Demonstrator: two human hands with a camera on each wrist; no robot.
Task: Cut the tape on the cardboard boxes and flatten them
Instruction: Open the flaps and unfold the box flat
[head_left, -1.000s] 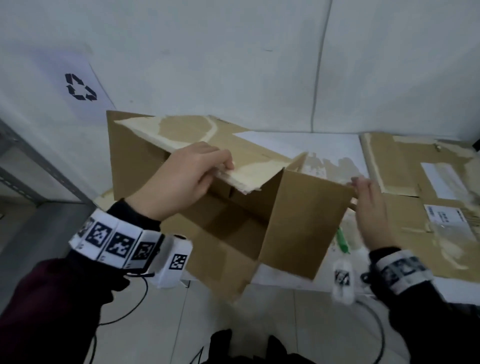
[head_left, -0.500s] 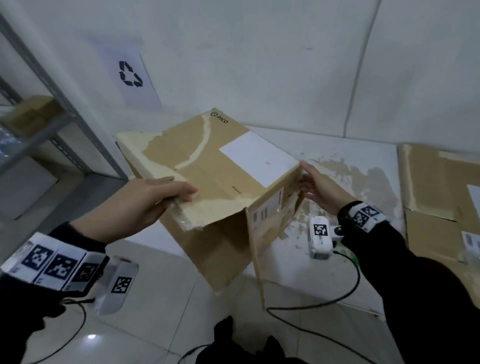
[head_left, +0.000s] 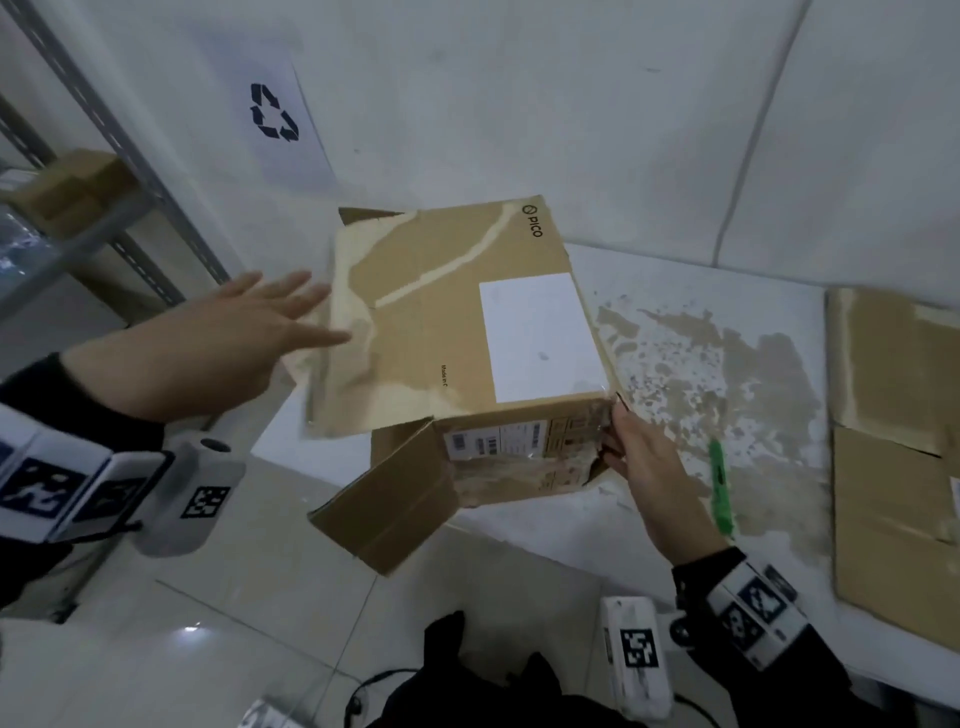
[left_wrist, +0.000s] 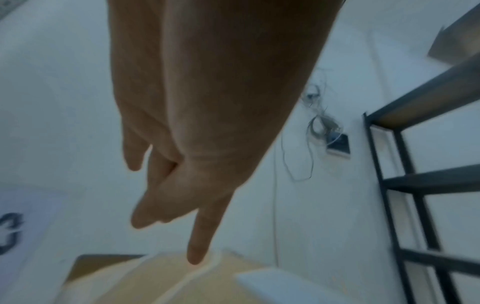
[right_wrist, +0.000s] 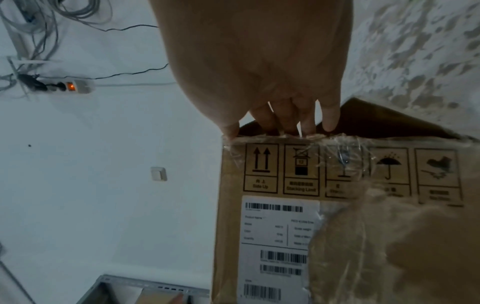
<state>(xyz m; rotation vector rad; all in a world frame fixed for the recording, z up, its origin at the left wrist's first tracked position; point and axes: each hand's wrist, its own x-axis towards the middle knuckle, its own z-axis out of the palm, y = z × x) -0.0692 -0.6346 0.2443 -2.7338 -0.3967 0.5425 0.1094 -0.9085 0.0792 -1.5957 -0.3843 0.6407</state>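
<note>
A brown cardboard box (head_left: 426, 322) with a white label lies on the white table (head_left: 675, 291), its left part past the table's edge. One loose flap (head_left: 389, 499) hangs at the near left. My left hand (head_left: 280, 317) is flat with the fingers spread at the box top's left edge; in the left wrist view my left hand (left_wrist: 182, 185) points its straight fingers down at the box (left_wrist: 155, 277). My right hand (head_left: 623, 447) grips the near right corner. The right wrist view shows my right hand (right_wrist: 280, 123) hooked over the taped edge of the box (right_wrist: 280, 216).
A green cutter (head_left: 722, 488) lies on the table right of my right hand. Flattened cardboard (head_left: 893, 415) covers the table's right end. A metal shelf (head_left: 130, 208) stands at the left. White walls close the back, one with a recycling sign (head_left: 272, 111).
My left hand has let go of the top flap and opened flat. The box has turned and come down onto the table. My right hand has moved to the near right corner.
</note>
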